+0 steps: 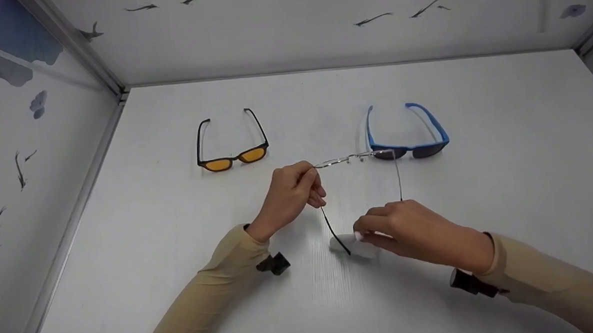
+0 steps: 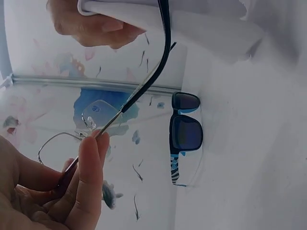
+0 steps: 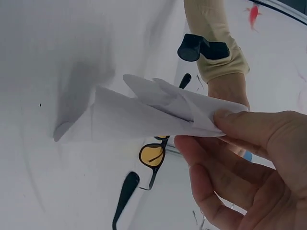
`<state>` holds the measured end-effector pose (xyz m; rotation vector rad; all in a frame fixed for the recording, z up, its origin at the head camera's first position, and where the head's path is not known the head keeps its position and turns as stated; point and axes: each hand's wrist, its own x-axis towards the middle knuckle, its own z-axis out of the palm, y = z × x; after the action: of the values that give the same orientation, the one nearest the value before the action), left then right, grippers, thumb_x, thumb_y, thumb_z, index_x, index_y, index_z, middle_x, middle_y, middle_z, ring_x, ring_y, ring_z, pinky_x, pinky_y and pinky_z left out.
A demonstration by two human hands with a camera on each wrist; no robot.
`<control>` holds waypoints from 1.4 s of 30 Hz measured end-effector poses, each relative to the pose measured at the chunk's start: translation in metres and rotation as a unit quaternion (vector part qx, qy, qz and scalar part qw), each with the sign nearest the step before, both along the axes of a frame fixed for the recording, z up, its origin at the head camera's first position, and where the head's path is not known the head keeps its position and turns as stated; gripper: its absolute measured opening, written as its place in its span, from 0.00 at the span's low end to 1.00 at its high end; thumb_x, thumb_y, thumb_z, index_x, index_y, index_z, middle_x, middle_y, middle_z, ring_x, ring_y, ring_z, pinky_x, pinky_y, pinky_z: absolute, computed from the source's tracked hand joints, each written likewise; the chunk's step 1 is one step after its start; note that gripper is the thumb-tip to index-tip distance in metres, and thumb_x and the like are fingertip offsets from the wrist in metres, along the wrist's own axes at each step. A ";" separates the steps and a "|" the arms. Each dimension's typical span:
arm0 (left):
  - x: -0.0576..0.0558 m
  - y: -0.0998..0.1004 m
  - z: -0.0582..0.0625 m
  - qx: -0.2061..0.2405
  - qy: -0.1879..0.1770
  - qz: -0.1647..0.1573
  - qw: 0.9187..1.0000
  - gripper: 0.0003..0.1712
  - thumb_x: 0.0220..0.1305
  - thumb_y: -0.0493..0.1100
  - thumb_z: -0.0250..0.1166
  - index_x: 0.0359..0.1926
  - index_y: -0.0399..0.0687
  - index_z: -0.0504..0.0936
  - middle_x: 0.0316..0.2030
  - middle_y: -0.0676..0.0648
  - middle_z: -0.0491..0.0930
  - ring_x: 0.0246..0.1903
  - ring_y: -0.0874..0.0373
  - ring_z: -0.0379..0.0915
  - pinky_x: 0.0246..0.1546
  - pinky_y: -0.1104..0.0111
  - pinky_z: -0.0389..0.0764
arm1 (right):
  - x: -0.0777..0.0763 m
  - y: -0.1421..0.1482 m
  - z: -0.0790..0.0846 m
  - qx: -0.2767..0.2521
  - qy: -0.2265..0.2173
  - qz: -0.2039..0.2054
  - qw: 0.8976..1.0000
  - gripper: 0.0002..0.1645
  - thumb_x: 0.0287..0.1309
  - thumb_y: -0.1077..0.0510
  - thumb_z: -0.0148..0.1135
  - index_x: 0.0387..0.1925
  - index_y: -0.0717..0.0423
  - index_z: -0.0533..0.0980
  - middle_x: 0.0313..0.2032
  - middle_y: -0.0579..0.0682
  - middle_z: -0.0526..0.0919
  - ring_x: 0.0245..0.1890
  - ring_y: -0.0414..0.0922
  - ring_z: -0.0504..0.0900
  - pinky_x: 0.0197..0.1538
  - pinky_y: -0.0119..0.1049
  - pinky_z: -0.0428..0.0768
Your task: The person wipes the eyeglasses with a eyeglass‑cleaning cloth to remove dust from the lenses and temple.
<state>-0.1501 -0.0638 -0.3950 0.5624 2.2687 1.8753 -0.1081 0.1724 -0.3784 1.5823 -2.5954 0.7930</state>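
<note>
Thin-framed clear-lens eyeglasses are held up over the table, temples unfolded toward the person. Left fingers and thumb pinch them near one hinge; this left hand is left of the lenses. A black-tipped temple runs away from those fingers in the left wrist view. Between thumb and fingers, the right hand pinches a folded white cloth, which hangs loosely beside that temple tip. The other temple's end passes behind the right hand in the head view.
Black-framed glasses with orange lenses lie unfolded at the back left of the white table. Blue sunglasses lie unfolded at the back right, partly overlapped by the held pair. Patterned panels border the table.
</note>
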 end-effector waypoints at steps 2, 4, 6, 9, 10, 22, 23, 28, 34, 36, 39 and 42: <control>0.000 0.001 0.000 0.003 -0.003 -0.001 1.000 0.15 0.72 0.29 0.47 0.28 0.30 0.75 0.22 0.40 0.79 0.20 0.46 0.81 0.24 0.63 0.83 | -0.002 -0.002 0.000 -0.003 -0.046 -0.009 0.999 0.10 0.54 0.69 0.67 0.38 0.57 0.80 0.33 0.45 0.84 0.28 0.36 0.81 0.31 0.31 0.80; 0.000 0.002 0.000 0.005 -0.009 -0.002 1.000 0.15 0.72 0.30 0.47 0.29 0.30 0.75 0.23 0.40 0.79 0.21 0.46 0.81 0.25 0.63 0.83 | -0.005 -0.004 -0.001 -0.014 -0.081 -0.013 0.996 0.09 0.56 0.69 0.66 0.39 0.57 0.79 0.32 0.45 0.84 0.29 0.35 0.81 0.31 0.30 0.80; 0.001 0.003 0.000 0.005 -0.012 -0.004 1.000 0.15 0.72 0.30 0.47 0.29 0.30 0.75 0.23 0.40 0.79 0.22 0.48 0.81 0.26 0.63 0.83 | -0.009 -0.007 -0.002 -0.027 -0.104 -0.018 0.994 0.08 0.58 0.69 0.65 0.39 0.58 0.78 0.32 0.44 0.84 0.29 0.35 0.81 0.32 0.30 0.80; 0.002 0.005 -0.001 -0.001 -0.012 -0.006 1.000 0.15 0.72 0.30 0.48 0.29 0.31 0.76 0.24 0.41 0.80 0.24 0.51 0.82 0.28 0.64 0.83 | -0.014 -0.010 -0.003 -0.047 -0.128 -0.036 0.990 0.08 0.58 0.69 0.64 0.39 0.59 0.78 0.32 0.45 0.84 0.31 0.36 0.83 0.34 0.31 0.81; 0.003 0.006 -0.001 -0.004 -0.011 -0.007 1.000 0.15 0.72 0.30 0.48 0.29 0.31 0.77 0.24 0.41 0.80 0.24 0.52 0.82 0.29 0.64 0.83 | -0.016 -0.011 -0.003 -0.052 -0.133 -0.044 0.989 0.08 0.58 0.69 0.64 0.40 0.59 0.78 0.33 0.46 0.85 0.31 0.37 0.83 0.35 0.32 0.81; 0.008 0.011 -0.004 -0.040 -0.015 0.003 0.999 0.11 0.71 0.29 0.51 0.35 0.31 0.80 0.32 0.40 0.81 0.36 0.54 0.82 0.34 0.66 0.83 | -0.024 -0.024 -0.006 -0.154 -0.069 -0.105 0.980 0.16 0.52 0.77 0.64 0.41 0.61 0.77 0.39 0.50 0.85 0.35 0.42 0.85 0.39 0.33 0.82; 0.008 0.011 -0.005 -0.045 -0.008 0.008 0.999 0.11 0.71 0.29 0.51 0.35 0.31 0.80 0.33 0.40 0.81 0.36 0.54 0.82 0.35 0.66 0.82 | -0.024 -0.025 -0.006 -0.160 -0.056 -0.110 0.979 0.16 0.52 0.77 0.64 0.41 0.61 0.76 0.39 0.50 0.85 0.35 0.42 0.85 0.38 0.33 0.82; 0.008 0.013 -0.005 -0.049 -0.001 0.026 0.998 0.12 0.72 0.30 0.51 0.38 0.32 0.81 0.35 0.41 0.82 0.38 0.56 0.82 0.36 0.67 0.82 | -0.025 -0.031 -0.007 -0.179 0.001 -0.131 0.975 0.18 0.49 0.78 0.65 0.43 0.63 0.76 0.40 0.53 0.85 0.37 0.43 0.85 0.39 0.33 0.82; 0.005 0.016 -0.003 -0.031 -0.035 0.010 0.999 0.12 0.73 0.32 0.51 0.40 0.34 0.82 0.32 0.44 0.80 0.33 0.57 0.79 0.32 0.68 0.83 | -0.029 -0.037 -0.005 -0.184 0.053 -0.122 0.974 0.19 0.49 0.78 0.66 0.43 0.64 0.76 0.39 0.54 0.84 0.38 0.45 0.85 0.39 0.32 0.81; 0.004 0.016 -0.002 -0.050 -0.025 0.001 0.998 0.11 0.72 0.32 0.52 0.40 0.34 0.82 0.31 0.44 0.81 0.32 0.57 0.79 0.32 0.68 0.82 | -0.030 -0.038 -0.004 -0.179 0.063 -0.113 0.975 0.18 0.49 0.78 0.66 0.42 0.64 0.76 0.38 0.54 0.84 0.36 0.45 0.85 0.38 0.32 0.82; 0.002 0.013 -0.002 -0.110 0.016 -0.007 0.994 0.11 0.71 0.32 0.53 0.39 0.34 0.83 0.29 0.44 0.82 0.28 0.58 0.79 0.30 0.71 0.80 | -0.031 -0.037 -0.003 -0.169 0.068 -0.100 0.978 0.18 0.49 0.77 0.66 0.42 0.63 0.75 0.37 0.54 0.84 0.33 0.45 0.84 0.35 0.34 0.82; 0.001 0.011 -0.002 -0.169 0.052 -0.015 0.984 0.11 0.70 0.33 0.54 0.38 0.34 0.83 0.28 0.45 0.83 0.26 0.58 0.79 0.28 0.72 0.76 | -0.032 -0.036 -0.003 -0.155 0.064 -0.092 0.982 0.18 0.50 0.77 0.65 0.42 0.62 0.74 0.36 0.53 0.83 0.33 0.45 0.84 0.35 0.34 0.81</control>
<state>-0.1492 -0.0525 -0.3968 0.6480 2.5523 1.4285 -0.1405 0.1364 -0.3814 1.2467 -2.3456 0.9843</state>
